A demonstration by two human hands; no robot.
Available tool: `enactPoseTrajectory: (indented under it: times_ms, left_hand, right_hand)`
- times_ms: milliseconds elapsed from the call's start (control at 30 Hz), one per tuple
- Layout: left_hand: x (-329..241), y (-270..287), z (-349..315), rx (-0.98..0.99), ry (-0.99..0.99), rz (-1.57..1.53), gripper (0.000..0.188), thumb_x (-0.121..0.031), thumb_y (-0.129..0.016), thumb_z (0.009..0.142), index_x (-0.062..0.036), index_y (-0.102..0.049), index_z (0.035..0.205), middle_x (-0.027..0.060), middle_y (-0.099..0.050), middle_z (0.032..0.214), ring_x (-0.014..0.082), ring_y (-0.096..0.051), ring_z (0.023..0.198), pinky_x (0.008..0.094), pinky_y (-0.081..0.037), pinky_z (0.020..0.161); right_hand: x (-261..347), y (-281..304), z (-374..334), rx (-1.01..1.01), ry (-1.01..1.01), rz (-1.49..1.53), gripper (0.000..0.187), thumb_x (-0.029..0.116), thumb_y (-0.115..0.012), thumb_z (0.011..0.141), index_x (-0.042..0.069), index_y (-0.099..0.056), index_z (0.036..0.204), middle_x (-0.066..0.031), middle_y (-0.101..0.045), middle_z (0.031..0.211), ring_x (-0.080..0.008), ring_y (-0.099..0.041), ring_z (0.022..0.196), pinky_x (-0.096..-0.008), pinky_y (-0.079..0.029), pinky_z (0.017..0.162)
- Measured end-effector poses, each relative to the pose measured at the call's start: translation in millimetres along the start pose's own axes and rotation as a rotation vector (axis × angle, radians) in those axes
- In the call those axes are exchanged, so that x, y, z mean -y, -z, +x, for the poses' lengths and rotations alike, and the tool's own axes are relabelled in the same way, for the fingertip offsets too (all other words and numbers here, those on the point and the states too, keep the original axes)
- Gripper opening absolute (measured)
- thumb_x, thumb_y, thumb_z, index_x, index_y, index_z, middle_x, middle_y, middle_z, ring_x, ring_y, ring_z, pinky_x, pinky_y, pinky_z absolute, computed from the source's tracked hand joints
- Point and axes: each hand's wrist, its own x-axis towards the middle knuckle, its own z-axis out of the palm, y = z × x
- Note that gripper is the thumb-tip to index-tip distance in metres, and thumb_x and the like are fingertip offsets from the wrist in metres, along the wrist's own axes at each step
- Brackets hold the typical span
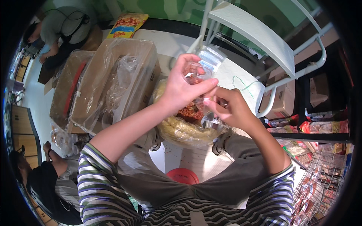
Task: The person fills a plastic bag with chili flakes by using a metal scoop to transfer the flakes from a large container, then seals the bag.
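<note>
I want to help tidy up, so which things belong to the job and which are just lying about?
For the job, it seems:
clear plastic bag between left hand and right hand
reddish crumbly food
bulky yellowish plastic bag
clear bags nearby

Probably just lying about:
red round object
yellow-and-red packet by the wall
wire basket

So my small bag [206, 73] is thin, glossy clear plastic, and the big bag [188, 132] below is crinkly, shiny plastic too. The red stuff [190, 113] looks rough and crumbly. Next to me: matt cardboard box [98, 71] with a shiny film liner [126, 69]. My trousers [141, 188] are matt cloth, the basket [328, 162] bare metal wire, and the steps [252, 32] look smooth.
</note>
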Motion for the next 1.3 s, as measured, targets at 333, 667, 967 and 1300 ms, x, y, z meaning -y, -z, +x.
enactPoseTrajectory:
  times_ms: [333, 667, 967, 1300]
  left_hand:
    - [-5, -1, -1, 0.013, 0.017, -0.059, 0.063, -0.016, -0.086, 0.078, -0.0029, -0.043, 0.122, 0.0028, -0.055, 0.097, 0.01, -0.056, 0.091, 0.0247, -0.049, 0.08]
    - [-1, 12, -1, 0.022, 0.028, -0.078, 0.051, -0.011, -0.078, 0.085, -0.0039, -0.047, 0.125, 0.0042, -0.059, 0.104, 0.0116, -0.06, 0.095, 0.0277, -0.052, 0.082]
    - [6, 12, -3, 0.097, -0.085, -0.181, 0.098, -0.018, -0.088, 0.077, 0.0, -0.024, 0.149, 0.0139, -0.054, 0.126, 0.0211, -0.055, 0.113, 0.0358, -0.049, 0.094]
    - [-7, 9, -4, 0.141, -0.05, -0.101, 0.083, -0.015, -0.087, 0.074, -0.0033, -0.039, 0.14, 0.0141, -0.056, 0.129, 0.0219, -0.052, 0.122, 0.0369, -0.048, 0.1]
  right_hand:
    - [3, 2, -2, 0.037, 0.078, -0.178, 0.008, 0.008, -0.068, 0.092, 0.002, -0.063, 0.09, -0.0022, -0.051, 0.052, -0.0083, -0.048, 0.047, -0.0273, -0.036, 0.048]
    - [5, -2, 1, 0.124, 0.07, -0.049, 0.006, 0.006, -0.065, 0.094, 0.001, -0.061, 0.093, -0.0014, -0.052, 0.052, -0.0066, -0.047, 0.047, -0.0261, -0.036, 0.049]
    - [6, -9, -3, -0.005, -0.03, 0.029, 0.009, 0.009, -0.067, 0.09, 0.001, -0.063, 0.091, -0.0101, -0.056, 0.059, -0.0164, -0.05, 0.05, -0.0329, -0.042, 0.053]
    - [18, -7, -5, 0.07, 0.081, 0.079, 0.012, 0.012, -0.067, 0.093, 0.001, -0.068, 0.089, -0.0009, -0.059, 0.059, -0.0078, -0.054, 0.053, -0.026, -0.039, 0.05]
